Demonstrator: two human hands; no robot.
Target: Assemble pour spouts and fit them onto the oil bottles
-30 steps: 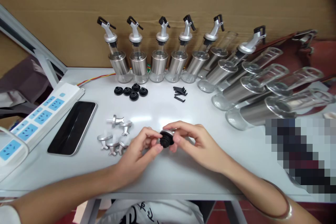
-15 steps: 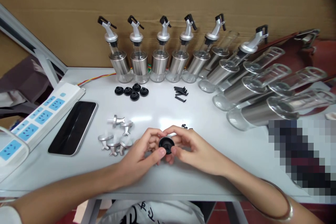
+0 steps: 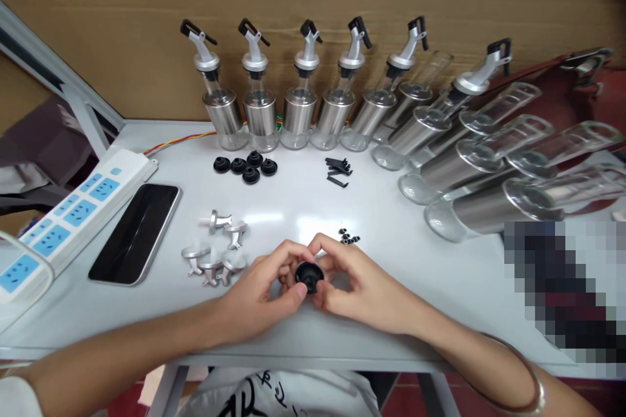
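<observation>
A round black rubber stopper [image 3: 309, 277], its hollow side turned up, is held between both hands above the front of the table. My left hand [image 3: 276, 283] grips its left edge, thumb at the near side and fingers curled behind. My right hand [image 3: 349, 280] pinches the right edge the same way. What lies under the stopper is hidden by the fingers. Several silver pourer spouts [image 3: 211, 267] lie left of my left hand. Small black caps [image 3: 346, 238] rest just beyond my right hand.
Glass-and-steel oil bottles [image 3: 300, 114], some with pourers, line the back and right. Loose black stoppers [image 3: 251, 174] and black levers [image 3: 337, 169] lie mid-table. At left are a phone [image 3: 137, 234] and a power strip [image 3: 73, 215]. A brown bag [image 3: 601, 98] sits far right.
The stopper has tilted a little in my fingers, and my right thumb has shifted along its near edge. More of the small black caps shows beyond my right hand. The view has shifted slightly.
</observation>
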